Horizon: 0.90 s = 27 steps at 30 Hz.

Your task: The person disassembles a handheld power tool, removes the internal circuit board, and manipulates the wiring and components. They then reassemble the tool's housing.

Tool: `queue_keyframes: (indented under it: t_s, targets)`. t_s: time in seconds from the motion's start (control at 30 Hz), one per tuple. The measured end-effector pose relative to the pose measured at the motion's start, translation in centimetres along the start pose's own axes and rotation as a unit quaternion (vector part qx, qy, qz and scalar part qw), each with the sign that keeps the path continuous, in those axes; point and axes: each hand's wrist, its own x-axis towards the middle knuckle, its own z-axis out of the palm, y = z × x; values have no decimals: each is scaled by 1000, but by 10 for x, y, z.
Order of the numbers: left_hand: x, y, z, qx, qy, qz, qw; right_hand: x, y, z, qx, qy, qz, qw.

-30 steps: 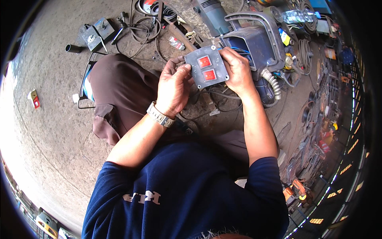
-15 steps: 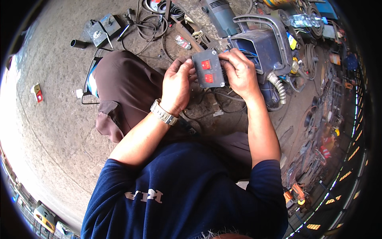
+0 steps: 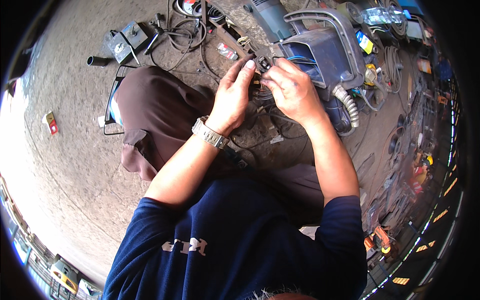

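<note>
Both hands meet in front of me over a dark switch plate, now turned so that its face with the red rocker switches is out of sight. My left hand grips its left side, thumb along the top. My right hand is closed at its right side with the fingertips pinched together; the fingers cover much of the plate. Just beyond the right hand lies a grey machine housing with a loop handle, its open end showing blue wires. A ribbed grey conduit hangs from it.
A grey motor body lies past the housing. Farther left are coiled cables, a metal box and a short black tube. My brown-clad knee rises at left. A plastic bottle lies far right.
The switch plate has tipped from face-up to nearly edge-on, hiding its red switches. My two hands have moved closer together, and the right fingers have shifted inward.
</note>
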Motion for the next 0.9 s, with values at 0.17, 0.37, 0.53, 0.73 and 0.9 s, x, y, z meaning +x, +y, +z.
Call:
queue_keyframes:
  t_s: [0.17, 0.37, 0.53, 0.73, 0.9]
  targets:
    - [3, -8, -16, 7, -41, 11, 999, 0, -5, 2, 31, -15, 38, 999]
    - [6, -11, -15, -2, -9, 1, 1000, 0, 2, 12, 52, -4, 29, 998]
    - [8, -11, -20, -2, -27, 10, 1000, 2, 4, 12, 58, -10, 35, 998]
    - [14, -10, -24, -93, -26, -60, 993, 5, 3, 13, 68, 15, 37, 997]
    - [12, -7, -22, -142, -31, -143, 979, 6, -1, 7, 72, 12, 59, 996]
